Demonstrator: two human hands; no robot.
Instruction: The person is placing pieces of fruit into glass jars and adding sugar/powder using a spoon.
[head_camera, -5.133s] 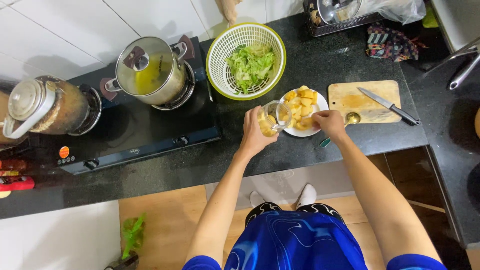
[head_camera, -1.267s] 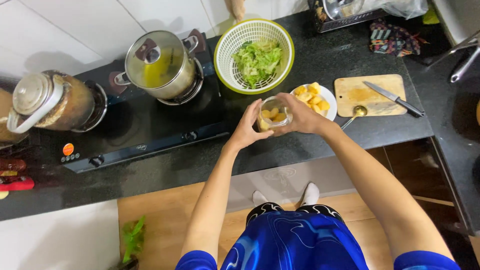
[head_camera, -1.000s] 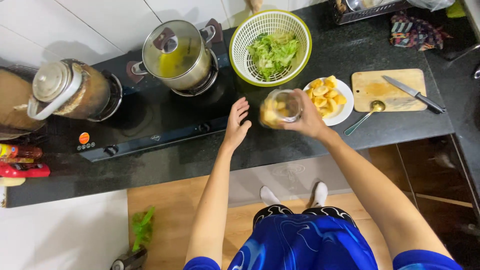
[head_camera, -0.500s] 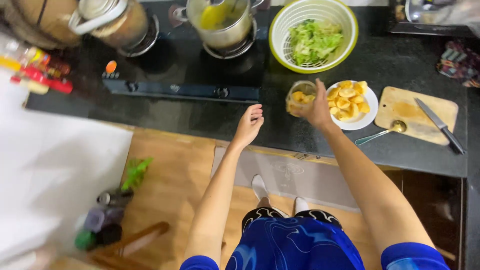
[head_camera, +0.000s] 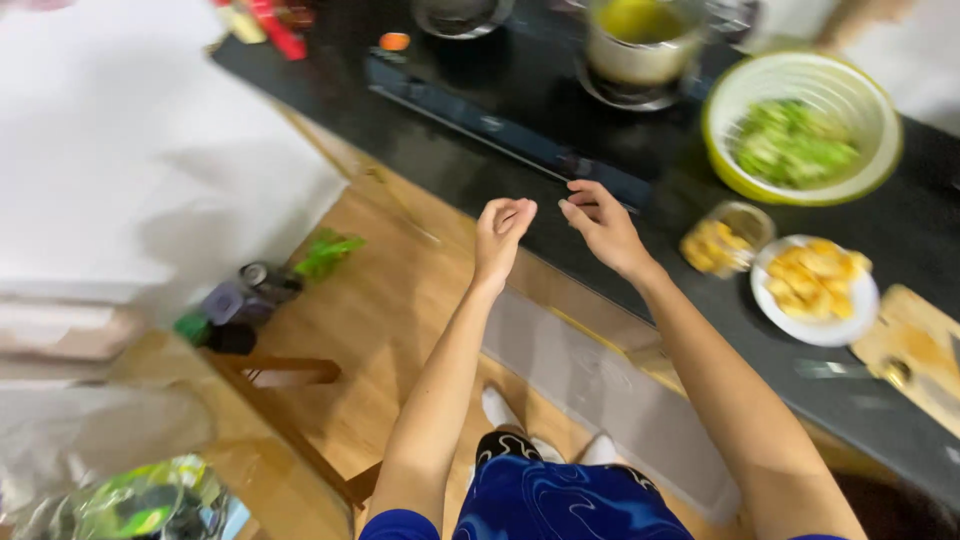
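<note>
Both hands empty above the black counter edge (head_camera: 520, 215): left hand (head_camera: 503, 228) loosely open, right hand (head_camera: 600, 222) fingers curled. Small clear glass jar of yellow pieces (head_camera: 722, 240) stands at three o'clock, apart.

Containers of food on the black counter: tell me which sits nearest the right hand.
The small clear glass jar of yellow pieces, just beyond the right hand; the white plate of yellow chunks and green colander of greens lie farther off.
</note>
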